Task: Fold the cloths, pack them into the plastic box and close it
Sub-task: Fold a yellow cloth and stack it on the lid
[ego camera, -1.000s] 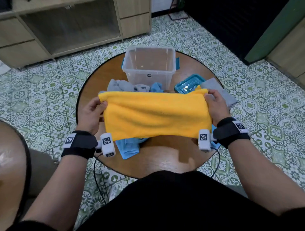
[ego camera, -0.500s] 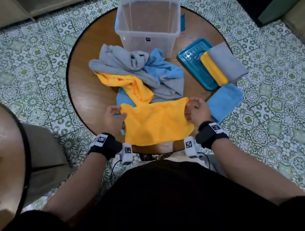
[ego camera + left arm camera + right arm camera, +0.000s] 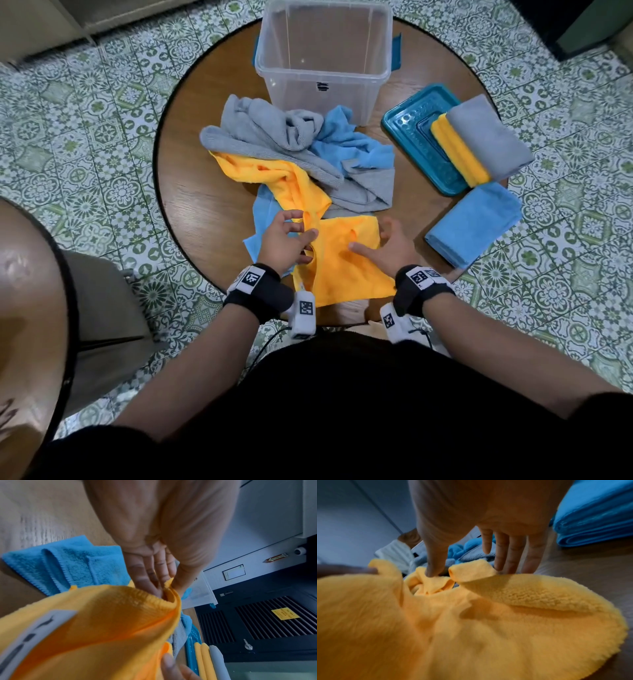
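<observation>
Fold step: left hand (image 3: 286, 240) pinching lifted edge of yellow cloth (image 3: 342, 267), right hand (image 3: 390, 246) fingers spread, flat on it at frame centre. Align corners, smooth crease before release.

Open plastic box (image 3: 325, 65) beyond crumpled cloth heap (image 3: 298, 150); bare table (image 3: 205, 209) leftward.

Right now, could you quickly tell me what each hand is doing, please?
Left hand: pinching the left edge of the yellow cloth.
Right hand: open, fingers spread on the cloth.
</observation>
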Motion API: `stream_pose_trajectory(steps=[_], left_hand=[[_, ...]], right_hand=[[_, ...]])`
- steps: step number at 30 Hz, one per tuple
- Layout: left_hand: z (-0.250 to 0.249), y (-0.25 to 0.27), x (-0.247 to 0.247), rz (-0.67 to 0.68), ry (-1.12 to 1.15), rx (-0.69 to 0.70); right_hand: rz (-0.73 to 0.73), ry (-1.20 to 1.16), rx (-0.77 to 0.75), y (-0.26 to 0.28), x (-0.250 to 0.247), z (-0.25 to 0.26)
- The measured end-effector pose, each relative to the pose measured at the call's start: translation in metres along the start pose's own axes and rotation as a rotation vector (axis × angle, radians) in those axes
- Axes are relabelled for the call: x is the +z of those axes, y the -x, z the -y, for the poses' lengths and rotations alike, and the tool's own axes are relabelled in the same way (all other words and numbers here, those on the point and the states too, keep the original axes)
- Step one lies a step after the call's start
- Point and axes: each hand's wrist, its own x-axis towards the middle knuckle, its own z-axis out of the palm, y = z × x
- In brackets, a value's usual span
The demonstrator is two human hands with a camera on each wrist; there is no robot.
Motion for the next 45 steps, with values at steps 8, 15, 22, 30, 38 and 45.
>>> stream_pose_trajectory(steps=[8, 15, 22, 30, 38, 45], left_hand=[[0.012, 0.008, -0.002, -0.012, 0.017, -0.016], [0.003, 0.015, -0.002, -0.049, 0.05, 0.022], [-0.024, 0.028, 0.018, -0.012, 0.043, 0.157], [-0.05, 0.03, 0.046, -0.022, -0.011, 0.407], [-0.049, 0.029, 0.044, -0.101, -0.299, 0.703], [-0.041, 0.033, 0.039, 0.011, -0.426, 0.855]], right_hand=[[-0.158, 0.485, -0.194, -0.003, 0.017, 0.005], [-0.197, 0.05, -0.097, -0.013, 0.005, 0.002], [-0.251, -0.305, -0.186, 0.009, -0.018, 0.029], [-0.129, -0.541, -0.301, 0.038, -0.018, 0.061], [-0.149, -0.673, -0.218, 0.038, -0.023, 0.068], [-0.037, -0.743, -0.234, 0.043, -0.025, 0.069]])
